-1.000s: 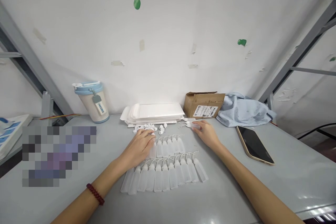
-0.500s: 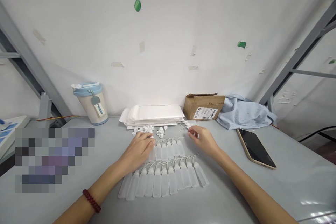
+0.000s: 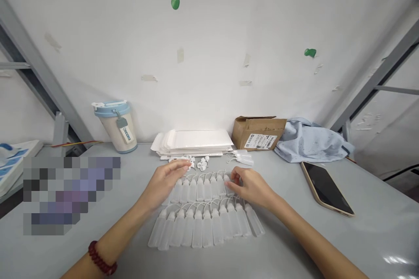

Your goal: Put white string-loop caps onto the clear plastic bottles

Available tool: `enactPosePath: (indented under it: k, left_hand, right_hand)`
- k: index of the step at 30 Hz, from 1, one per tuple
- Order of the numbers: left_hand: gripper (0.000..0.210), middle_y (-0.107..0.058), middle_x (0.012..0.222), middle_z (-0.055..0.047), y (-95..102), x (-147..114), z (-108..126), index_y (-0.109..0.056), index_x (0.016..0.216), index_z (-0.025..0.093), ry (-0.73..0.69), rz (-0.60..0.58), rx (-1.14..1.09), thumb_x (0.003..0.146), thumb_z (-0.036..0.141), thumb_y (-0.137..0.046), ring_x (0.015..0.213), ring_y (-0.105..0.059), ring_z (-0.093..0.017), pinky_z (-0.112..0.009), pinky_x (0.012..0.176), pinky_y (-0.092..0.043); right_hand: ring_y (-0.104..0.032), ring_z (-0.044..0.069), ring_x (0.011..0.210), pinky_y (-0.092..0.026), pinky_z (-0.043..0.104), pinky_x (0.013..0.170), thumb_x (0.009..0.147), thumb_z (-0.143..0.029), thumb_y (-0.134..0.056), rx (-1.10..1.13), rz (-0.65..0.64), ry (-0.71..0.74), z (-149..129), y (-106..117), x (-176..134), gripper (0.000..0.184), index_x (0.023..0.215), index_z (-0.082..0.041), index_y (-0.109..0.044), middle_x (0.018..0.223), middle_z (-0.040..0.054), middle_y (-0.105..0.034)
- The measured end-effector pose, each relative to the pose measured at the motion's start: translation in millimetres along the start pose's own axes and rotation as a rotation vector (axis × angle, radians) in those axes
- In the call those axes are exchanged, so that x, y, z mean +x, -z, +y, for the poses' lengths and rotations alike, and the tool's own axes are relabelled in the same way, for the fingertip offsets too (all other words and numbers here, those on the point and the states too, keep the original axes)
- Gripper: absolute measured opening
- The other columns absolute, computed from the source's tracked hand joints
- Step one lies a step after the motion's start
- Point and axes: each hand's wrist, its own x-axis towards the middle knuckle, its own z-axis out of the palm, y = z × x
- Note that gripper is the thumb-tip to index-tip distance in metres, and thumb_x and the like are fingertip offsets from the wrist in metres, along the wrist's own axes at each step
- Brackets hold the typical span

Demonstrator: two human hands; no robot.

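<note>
Two rows of small translucent plastic bottles with thin looped cords at their tops lie on the grey table: a front row (image 3: 197, 232) and a back row (image 3: 200, 189). My right hand (image 3: 250, 186) is at the right end of the back row, thumb and curled fingers closed on the last bottle (image 3: 230, 189). My left hand (image 3: 160, 185), fingers stretched out, hovers over the left end of that row, close to small white caps (image 3: 202, 164). A few more bottles (image 3: 244, 160) lie apart behind my right hand.
Flat white packets (image 3: 199, 139) are stacked against the wall beside an opened cardboard box (image 3: 258, 133). A light blue cloth (image 3: 307, 141) and a phone (image 3: 327, 188) lie to the right. On the left stands a blue-lidded cup (image 3: 119, 128), behind a pixelated patch.
My right hand has come forward and down from the loose bottles at the back to the back row's right end. My left hand has drawn left, uncovering more of that row.
</note>
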Motion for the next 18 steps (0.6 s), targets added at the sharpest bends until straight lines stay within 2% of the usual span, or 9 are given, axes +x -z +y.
enactPosePath:
  k: [3, 8, 12, 18]
  left_hand:
    - [0.036, -0.064, 0.115, -0.008, 1.2, -4.3, 0.3, -0.066, 0.105, 0.021, 0.102, -0.013, -0.166, 0.078, 0.043, -0.058, 0.102, -0.058, -0.024, -0.043, 0.097, -0.039]
    - [0.022, -0.066, 0.102, -0.007, -2.1, -10.1, 4.8, -0.066, 0.088, 0.018, 0.13, -0.005, -0.326, 0.073, 0.034, -0.066, 0.092, -0.06, -0.019, -0.038, 0.093, -0.042]
    - [0.017, -0.064, 0.089, -0.005, -5.5, -14.1, 9.9, -0.062, 0.08, 0.017, 0.131, -0.027, -0.308, 0.073, 0.033, -0.065, 0.079, -0.058, -0.015, -0.036, 0.087, -0.045]
    - [0.023, -0.063, 0.079, -0.001, -9.0, -19.2, 10.7, -0.06, 0.091, 0.02, 0.163, -0.072, -0.258, 0.077, 0.037, -0.062, 0.074, -0.058, -0.014, -0.031, 0.079, -0.046]
  right_hand:
    - [-0.053, 0.015, 0.059, -0.031, 0.025, 0.053, 0.08, -0.037, -0.05, 0.009, 0.01, -0.044, 2.2, -2.2, 1.9, 0.022, 0.069, -0.018, -0.054, 0.065, 0.0021, -0.063]
    - [-0.052, 0.015, 0.058, -0.03, 0.025, 0.052, 0.08, -0.036, -0.049, 0.004, 0.01, -0.081, 1.0, -2.4, 3.9, 0.024, 0.065, -0.018, -0.054, 0.064, 0.0022, -0.063]
    - [-0.049, 0.013, 0.055, -0.029, 0.024, 0.051, 0.079, -0.036, -0.05, 0.003, 0.005, -0.084, 0.3, -2.9, 4.3, 0.023, 0.063, -0.018, -0.052, 0.061, 0.0014, -0.061]
    - [-0.044, 0.012, 0.053, -0.027, 0.024, 0.049, 0.077, -0.031, -0.05, -0.057, 0.035, -0.099, 4.2, -5.0, 4.6, 0.021, 0.06, -0.019, -0.045, 0.058, -0.0007, -0.054]
